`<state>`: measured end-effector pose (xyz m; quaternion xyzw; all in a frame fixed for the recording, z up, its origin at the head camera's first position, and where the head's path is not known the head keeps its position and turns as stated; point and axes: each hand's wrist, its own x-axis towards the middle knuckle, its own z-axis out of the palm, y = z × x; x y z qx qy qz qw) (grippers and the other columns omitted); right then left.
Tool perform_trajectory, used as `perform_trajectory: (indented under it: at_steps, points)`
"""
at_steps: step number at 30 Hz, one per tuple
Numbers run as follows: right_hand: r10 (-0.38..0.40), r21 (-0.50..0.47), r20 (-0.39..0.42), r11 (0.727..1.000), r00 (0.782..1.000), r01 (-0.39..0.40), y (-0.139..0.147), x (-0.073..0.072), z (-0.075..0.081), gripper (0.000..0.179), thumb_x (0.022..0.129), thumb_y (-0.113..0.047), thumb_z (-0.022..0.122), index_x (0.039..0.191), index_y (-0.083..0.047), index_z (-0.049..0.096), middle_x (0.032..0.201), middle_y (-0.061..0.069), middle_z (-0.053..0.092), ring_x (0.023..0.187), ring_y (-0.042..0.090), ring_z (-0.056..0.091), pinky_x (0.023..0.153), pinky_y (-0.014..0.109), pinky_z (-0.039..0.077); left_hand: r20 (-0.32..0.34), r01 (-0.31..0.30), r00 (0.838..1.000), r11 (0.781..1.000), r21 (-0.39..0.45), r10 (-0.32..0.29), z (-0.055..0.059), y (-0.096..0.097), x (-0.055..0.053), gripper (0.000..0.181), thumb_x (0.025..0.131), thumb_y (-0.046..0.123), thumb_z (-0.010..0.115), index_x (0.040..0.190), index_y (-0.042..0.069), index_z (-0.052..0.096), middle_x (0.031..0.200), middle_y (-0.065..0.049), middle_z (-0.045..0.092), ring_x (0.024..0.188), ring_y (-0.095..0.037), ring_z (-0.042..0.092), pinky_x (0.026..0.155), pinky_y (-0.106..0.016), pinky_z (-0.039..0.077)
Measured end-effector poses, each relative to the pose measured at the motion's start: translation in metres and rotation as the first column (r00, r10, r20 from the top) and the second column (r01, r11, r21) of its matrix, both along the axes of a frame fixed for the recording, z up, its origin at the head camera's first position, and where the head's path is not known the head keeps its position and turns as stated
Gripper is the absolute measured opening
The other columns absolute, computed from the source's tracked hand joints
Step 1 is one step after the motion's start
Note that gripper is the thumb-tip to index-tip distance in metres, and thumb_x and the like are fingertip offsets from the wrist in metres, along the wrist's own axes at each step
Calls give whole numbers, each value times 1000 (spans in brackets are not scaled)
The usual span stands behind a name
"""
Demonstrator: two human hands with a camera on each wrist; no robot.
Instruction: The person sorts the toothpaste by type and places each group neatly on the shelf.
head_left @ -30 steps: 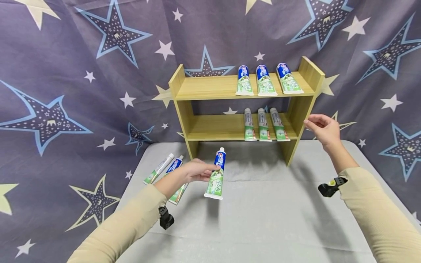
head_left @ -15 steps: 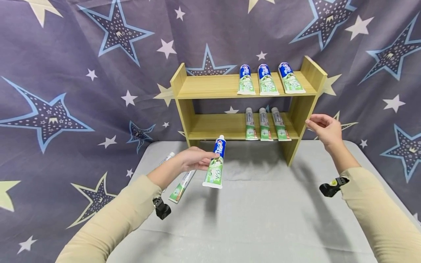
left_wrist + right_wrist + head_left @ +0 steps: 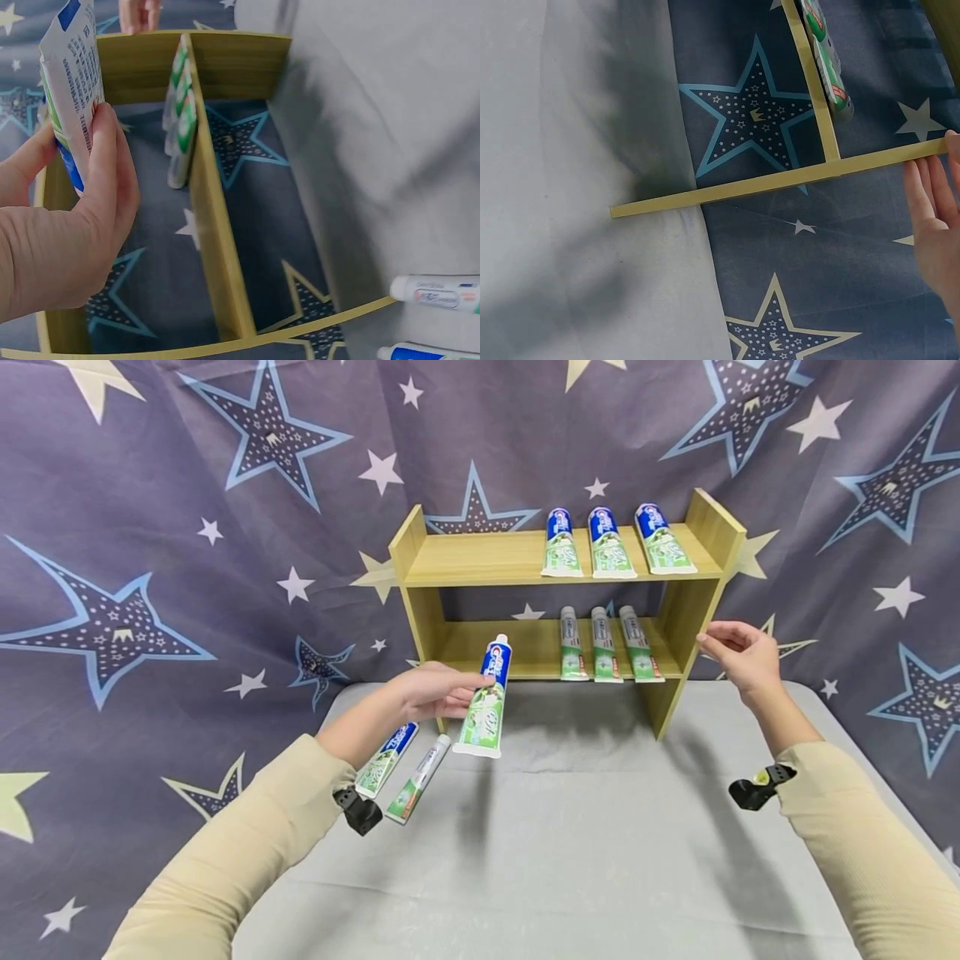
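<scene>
One shelf (image 3: pixel 476 556), wooden, two-tier: ahead and right of the grip.
One left hand (image 3: pixel 435 690), nearer the tube (image 3: pixel 481 722) than the right (image 3: pixel 746 656): pinching it.
Said tube: at the fingertips, raised, long axis fore-and-aft, cap shelfward.

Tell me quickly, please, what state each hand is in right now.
Left hand: holding a blue-and-green toothpaste tube.
Right hand: open, touching the shelf's right side panel.

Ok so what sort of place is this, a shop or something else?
Probably a staged recording corner rather than a shop: star-print cloth hangs behind a grey-covered table, a small wooden shelf displays toothpaste tubes, and black wrist cameras are being worn.
</scene>
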<state>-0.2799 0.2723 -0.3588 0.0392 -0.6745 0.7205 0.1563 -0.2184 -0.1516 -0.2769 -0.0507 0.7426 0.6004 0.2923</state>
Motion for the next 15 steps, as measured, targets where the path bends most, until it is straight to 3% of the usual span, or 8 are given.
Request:
perform_trajectory:
  at_steps: [8, 15]
  points:
    - [-1, 4, 4, 1000, 1000, 1, 0, 2, 1, 22, 82, 2, 70, 84, -20, 69, 72, -18, 70, 64, -4, 66, 61, 6, 54, -36, 2, 999, 1000, 7, -2, 24, 1, -1, 33, 93, 22, 62, 115, -3, 59, 75, 1, 70, 68, -7, 68, 64, -19, 60]
    - [-5, 17, 3, 1000, 1000, 5, 0, 1, 1, 22, 82, 2, 69, 85, -20, 69, 72, -18, 69, 64, -5, 65, 60, 6, 54, -74, 10, 997, 1000, -14, -11, 43, 3, 0, 42, 94, 24, 60, 125, -5, 54, 78, 2, 68, 71, -6, 66, 67, -18, 60]
